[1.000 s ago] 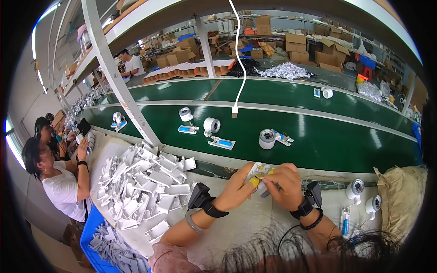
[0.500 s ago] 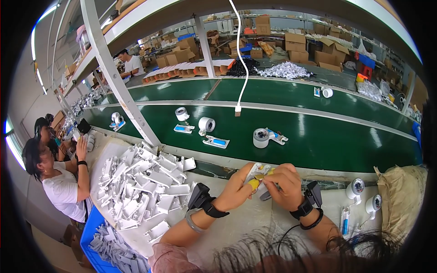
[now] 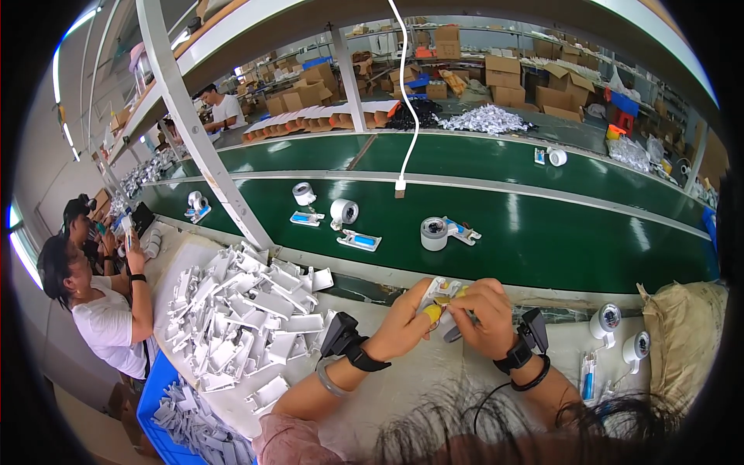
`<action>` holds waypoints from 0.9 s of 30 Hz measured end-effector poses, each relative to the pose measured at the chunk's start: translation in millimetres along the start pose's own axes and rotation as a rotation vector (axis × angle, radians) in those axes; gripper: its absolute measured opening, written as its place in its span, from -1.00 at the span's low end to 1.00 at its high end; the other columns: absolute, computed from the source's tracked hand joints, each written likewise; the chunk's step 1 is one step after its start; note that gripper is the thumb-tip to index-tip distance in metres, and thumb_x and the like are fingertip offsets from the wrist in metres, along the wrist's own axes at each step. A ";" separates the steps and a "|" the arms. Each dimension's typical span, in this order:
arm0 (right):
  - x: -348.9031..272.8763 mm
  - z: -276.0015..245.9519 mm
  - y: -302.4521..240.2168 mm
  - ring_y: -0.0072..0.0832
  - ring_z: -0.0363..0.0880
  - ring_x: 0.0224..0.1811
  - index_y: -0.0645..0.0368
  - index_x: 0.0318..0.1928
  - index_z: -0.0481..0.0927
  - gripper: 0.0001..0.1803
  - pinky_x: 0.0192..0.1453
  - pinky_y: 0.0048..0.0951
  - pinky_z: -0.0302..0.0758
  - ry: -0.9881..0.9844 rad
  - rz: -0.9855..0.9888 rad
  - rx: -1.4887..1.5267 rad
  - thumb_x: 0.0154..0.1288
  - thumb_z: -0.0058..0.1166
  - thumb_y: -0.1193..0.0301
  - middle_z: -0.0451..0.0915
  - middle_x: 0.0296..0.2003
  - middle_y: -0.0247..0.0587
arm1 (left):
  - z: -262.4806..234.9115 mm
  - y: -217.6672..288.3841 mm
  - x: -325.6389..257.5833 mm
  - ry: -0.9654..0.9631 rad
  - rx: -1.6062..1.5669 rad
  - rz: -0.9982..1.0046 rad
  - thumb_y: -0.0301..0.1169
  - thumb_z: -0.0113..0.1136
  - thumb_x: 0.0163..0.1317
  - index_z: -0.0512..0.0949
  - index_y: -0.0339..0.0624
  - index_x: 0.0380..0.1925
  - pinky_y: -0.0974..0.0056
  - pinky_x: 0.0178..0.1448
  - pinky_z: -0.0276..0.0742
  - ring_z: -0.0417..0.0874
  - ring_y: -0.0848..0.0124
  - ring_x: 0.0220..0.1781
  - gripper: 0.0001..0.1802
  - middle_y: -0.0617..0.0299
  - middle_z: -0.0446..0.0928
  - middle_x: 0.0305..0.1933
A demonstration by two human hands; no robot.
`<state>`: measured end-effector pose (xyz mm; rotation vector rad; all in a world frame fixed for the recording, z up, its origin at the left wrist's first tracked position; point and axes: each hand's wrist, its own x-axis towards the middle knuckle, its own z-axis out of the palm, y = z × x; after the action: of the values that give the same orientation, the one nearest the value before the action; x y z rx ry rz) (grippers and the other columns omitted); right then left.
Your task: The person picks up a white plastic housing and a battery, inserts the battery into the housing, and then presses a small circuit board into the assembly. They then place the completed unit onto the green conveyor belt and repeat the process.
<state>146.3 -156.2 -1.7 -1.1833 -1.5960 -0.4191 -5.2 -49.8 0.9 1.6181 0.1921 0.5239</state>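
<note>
Comparing with a moment ago: the tape roll (image 3: 434, 232) and the other pieces on the green belt (image 3: 542, 240) sit further left; both hands stay together at the counter's far edge.
Left hand (image 3: 404, 325): fingers curled shut around the small white part (image 3: 435, 293), thumb with yellow tip cover pressed on it.
Right hand (image 3: 482, 316): closed in a pinch on the same part from the other side.
White part: small, pale plastic, mostly hidden between the fingers, held just above the counter (image 3: 434, 380).
Left of hands: heap of white plastic pieces (image 3: 240, 318).

Green conveyor belt (image 3: 542, 232), white metal frame (image 3: 194, 132), stacked cardboard boxes (image 3: 504, 74)
</note>
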 end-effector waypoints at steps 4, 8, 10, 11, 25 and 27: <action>0.5 0.6 -0.2 -0.26 0.52 -0.35 0.15 -0.38 0.61 -0.78 -0.21 -0.33 0.40 0.002 -0.001 0.001 -0.08 0.31 0.65 0.57 -0.44 -0.24 | -0.2 -0.1 -0.3 -0.001 -0.012 -0.001 -0.53 -0.17 0.30 0.32 -0.28 0.14 0.43 -0.38 0.46 0.44 0.57 -0.38 -0.60 0.25 0.44 -0.23; 0.2 0.4 0.1 -0.27 0.52 -0.35 0.15 -0.38 0.60 -0.78 -0.22 -0.33 0.40 0.001 -0.001 0.006 -0.08 0.30 0.65 0.56 -0.45 -0.24 | 0.7 -0.9 -0.8 0.001 -0.034 0.007 -0.52 -0.17 0.29 0.32 -0.28 0.14 0.43 -0.38 0.45 0.44 0.57 -0.37 -0.60 0.25 0.44 -0.23; 0.2 -0.4 -0.1 -0.26 0.51 -0.35 0.15 -0.38 0.60 -0.78 -0.22 -0.32 0.41 0.003 -0.002 0.009 -0.08 0.31 0.65 0.56 -0.44 -0.24 | 1.3 -0.3 -0.4 -0.004 -0.028 0.012 -0.53 -0.18 0.28 0.32 -0.28 0.14 0.42 -0.38 0.46 0.44 0.57 -0.37 -0.60 0.24 0.44 -0.23; 0.2 0.0 -0.2 -0.25 0.51 -0.34 0.15 -0.38 0.60 -0.78 -0.22 -0.32 0.41 0.002 -0.001 0.011 -0.09 0.31 0.65 0.56 -0.44 -0.23 | 0.9 -0.6 -0.5 -0.008 -0.024 0.016 -0.53 -0.20 0.28 0.32 -0.29 0.14 0.42 -0.38 0.46 0.44 0.56 -0.37 -0.59 0.24 0.44 -0.22; -0.3 0.8 -0.3 -0.22 0.51 -0.32 0.16 -0.38 0.59 -0.76 -0.23 -0.30 0.44 0.039 -0.056 -0.019 -0.11 0.32 0.64 0.55 -0.41 -0.21 | 2.2 -2.8 -0.8 0.026 -0.049 0.066 -0.55 -0.25 0.21 0.33 -0.28 0.11 0.43 -0.36 0.44 0.46 0.55 -0.35 -0.56 0.22 0.46 -0.20; -0.3 1.0 -0.3 -0.22 0.51 -0.32 0.16 -0.38 0.59 -0.76 -0.23 -0.30 0.44 0.039 -0.059 -0.017 -0.11 0.32 0.64 0.55 -0.42 -0.21 | 2.5 -3.2 -0.9 0.030 -0.057 0.070 -0.54 -0.24 0.22 0.34 -0.28 0.11 0.43 -0.36 0.44 0.45 0.56 -0.35 -0.58 0.23 0.45 -0.20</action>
<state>145.5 -155.7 -2.2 -1.1358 -1.5996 -0.4919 -4.4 -52.0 -2.5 1.5668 0.1420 0.6022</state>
